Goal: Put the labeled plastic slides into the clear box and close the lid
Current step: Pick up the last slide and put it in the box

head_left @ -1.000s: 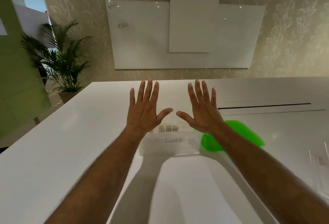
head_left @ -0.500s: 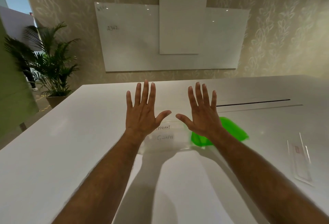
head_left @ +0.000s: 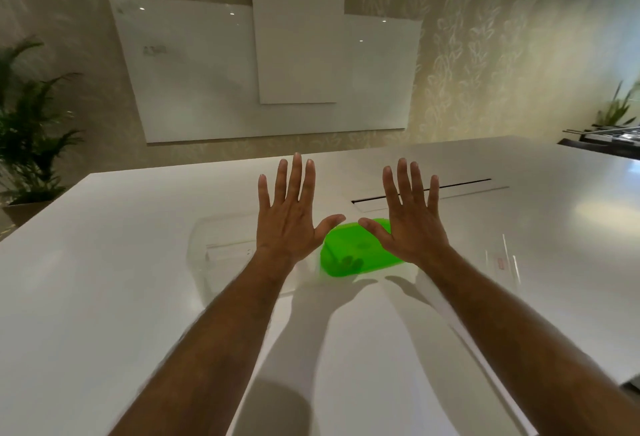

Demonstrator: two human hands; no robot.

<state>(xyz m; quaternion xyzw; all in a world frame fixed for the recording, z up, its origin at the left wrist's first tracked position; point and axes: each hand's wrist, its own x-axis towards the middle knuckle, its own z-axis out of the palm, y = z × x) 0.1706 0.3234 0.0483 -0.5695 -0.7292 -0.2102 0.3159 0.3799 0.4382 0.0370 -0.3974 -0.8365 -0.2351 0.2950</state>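
My left hand [head_left: 289,214] and my right hand [head_left: 408,219] are held up over the white table, palms down, fingers spread, holding nothing. Under and left of the left hand lies the clear box [head_left: 221,255], blurred, so I cannot read the slide labels inside it. The bright green lid [head_left: 349,252] lies flat on the table between and below the two hands, to the right of the box. A clear plastic slide [head_left: 502,262] with a small reddish label lies on the table to the right of my right forearm.
The white table [head_left: 104,297] has a long dark cable slot [head_left: 450,186] behind my right hand. A whiteboard [head_left: 207,72] hangs on the far wall. A potted palm [head_left: 31,131] stands at the left, beyond the table's edge.
The view has swung to the right, so the box and lid now sit further left relative to my hands. Both hands stay spread and empty.
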